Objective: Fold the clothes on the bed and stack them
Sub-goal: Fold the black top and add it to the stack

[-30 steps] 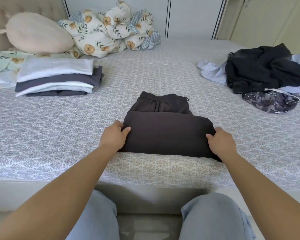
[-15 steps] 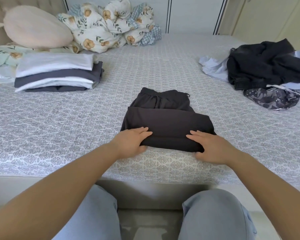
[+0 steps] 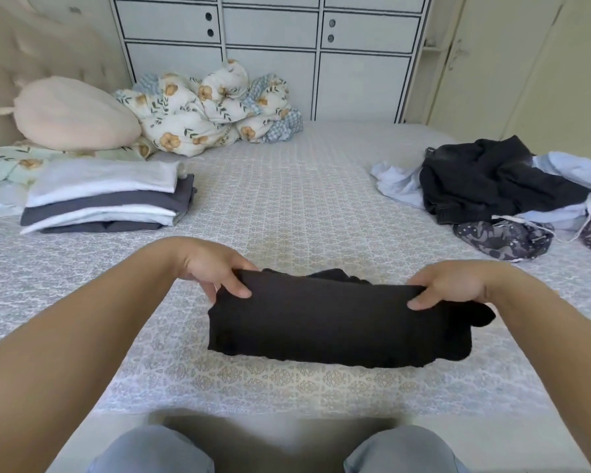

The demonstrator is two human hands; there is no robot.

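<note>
now the folded dark garment [image 3: 338, 326] sits in the lower middle of the frame, gripped at its two upper corners and seemingly raised a little off the bed [image 3: 287, 199], though i can't tell if its lower edge touches the sheet. the left hand [image 3: 215, 268] pinches the left corner, thumb on the near face and fingers curled behind; the right hand [image 3: 447, 285] does the same at the right corner. holding both ends probably keeps the folds from slipping open while it is carried. the stack of folded clothes [image 3: 106, 199] waits at the middle left, likely its destination. the unfolded pile [image 3: 498, 186] lies at the middle right, so plenty remains.
</note>
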